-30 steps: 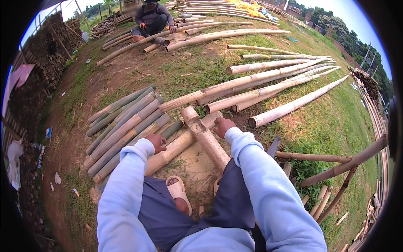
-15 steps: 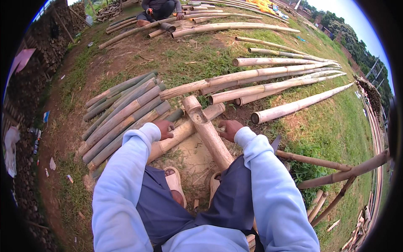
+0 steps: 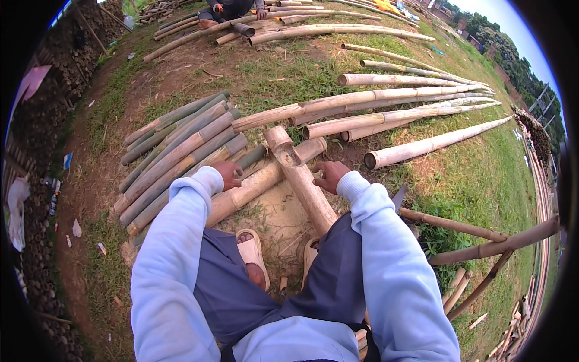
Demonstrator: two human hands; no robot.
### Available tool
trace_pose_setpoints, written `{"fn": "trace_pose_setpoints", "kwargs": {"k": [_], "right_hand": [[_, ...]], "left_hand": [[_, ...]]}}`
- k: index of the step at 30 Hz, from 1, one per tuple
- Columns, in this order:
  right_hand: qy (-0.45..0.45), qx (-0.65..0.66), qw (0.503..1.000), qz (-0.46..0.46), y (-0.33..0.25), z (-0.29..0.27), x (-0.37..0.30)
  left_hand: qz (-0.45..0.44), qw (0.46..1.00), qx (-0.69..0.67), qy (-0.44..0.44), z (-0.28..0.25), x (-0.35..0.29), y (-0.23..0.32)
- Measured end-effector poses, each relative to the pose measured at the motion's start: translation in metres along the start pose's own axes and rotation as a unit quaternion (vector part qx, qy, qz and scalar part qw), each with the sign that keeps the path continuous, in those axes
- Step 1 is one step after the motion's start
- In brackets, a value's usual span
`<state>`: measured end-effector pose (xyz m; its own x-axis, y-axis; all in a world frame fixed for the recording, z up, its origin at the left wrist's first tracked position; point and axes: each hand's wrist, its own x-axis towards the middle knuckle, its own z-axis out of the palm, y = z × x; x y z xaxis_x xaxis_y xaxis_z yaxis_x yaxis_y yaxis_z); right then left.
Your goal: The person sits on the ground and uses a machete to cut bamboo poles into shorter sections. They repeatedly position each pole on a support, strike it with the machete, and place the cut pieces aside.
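A thick bamboo piece (image 3: 307, 194) slants from between my knees toward the far side, with a scooped notch near its far end. It lies across another thick bamboo pole (image 3: 250, 192). On the left of the notched piece, my left hand (image 3: 227, 175) hovers over or beside the crossing pole, fingers loosely bent and apart, nothing visible in them. My right hand (image 3: 330, 176) is just right of the notched piece, thumb and fingers parted and seemingly empty. Whether either hand touches bamboo, I cannot tell. Short cut bamboo lengths (image 3: 181, 158) lie stacked beyond my left hand.
Long bamboo poles (image 3: 422, 146) spread across the grass at the far right. A grey blade (image 3: 399, 198) sticks out beside my right sleeve. A bamboo frame (image 3: 494, 247) stands at the right. Another person (image 3: 232, 7) sits among poles at the back.
Both hands have lifted slightly, and the right hand's fingers have spread a little. The whole view has shifted slightly; the bamboo pieces keep their arrangement.
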<state>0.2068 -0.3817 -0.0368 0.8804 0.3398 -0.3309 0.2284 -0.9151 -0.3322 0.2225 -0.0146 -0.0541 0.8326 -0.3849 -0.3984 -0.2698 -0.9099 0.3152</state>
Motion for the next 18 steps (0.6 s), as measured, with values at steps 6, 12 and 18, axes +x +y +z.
{"fn": "trace_pose_setpoints", "kwargs": {"k": [6,12,18], "right_hand": [[0.001,0.008,1.0,0.0,-0.002,-0.002,-0.002],[0.001,0.018,1.0,0.005,0.002,0.004,-0.003],[-0.005,0.017,1.0,0.007,0.003,0.009,-0.003]], "left_hand": [[0.004,1.0,0.001,0.006,0.0,-0.001,-0.002],[0.012,1.0,-0.005,0.007,0.006,0.0,-0.005],[0.006,1.0,-0.015,-0.003,0.008,-0.004,-0.005]]}}
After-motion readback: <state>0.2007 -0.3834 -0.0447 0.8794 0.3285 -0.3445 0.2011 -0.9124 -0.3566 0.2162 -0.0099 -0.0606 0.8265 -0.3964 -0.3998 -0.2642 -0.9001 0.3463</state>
